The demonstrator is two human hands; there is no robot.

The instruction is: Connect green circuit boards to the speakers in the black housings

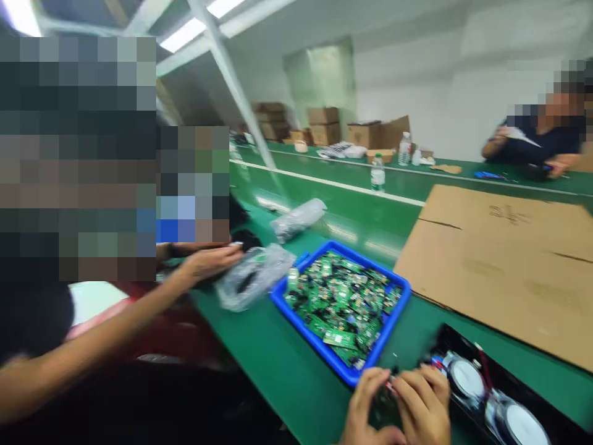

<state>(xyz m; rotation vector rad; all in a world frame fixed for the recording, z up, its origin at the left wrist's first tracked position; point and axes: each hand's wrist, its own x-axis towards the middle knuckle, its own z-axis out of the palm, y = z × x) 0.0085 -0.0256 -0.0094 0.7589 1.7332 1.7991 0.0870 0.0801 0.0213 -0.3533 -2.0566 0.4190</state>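
At the near edge of the green worktop (282, 371), the left hand (364, 408) and the right hand (424, 405) come together around a small dark green piece (386, 405) (blurred, and mostly hidden by the fingers, so its exact kind cannot be told). The grip of each hand is nearly closed, fingers bent, with the piece pinched between the two and a bit of red showing at its top. Just beyond them stands a blue tray (317, 346), heaped with green circuit boards (340, 303) lying every which way. To the right of the hands is a long black housing (447, 337), set at a slant, with two round pale discs (467, 378) and red wires (484, 364) inside. Farther back on the right lies a large flat sheet of cardboard (500, 272). Left of the tray are a crumpled clear plastic bag (254, 278) and, a little farther off, a rolled clear wrap (301, 219). A co-worker's bare arm (139, 321) reaches in from the left, its hand near the bag. On the far side, a green-capped bottle (377, 176) stands upright, and another person (542, 139) sits at the far right.
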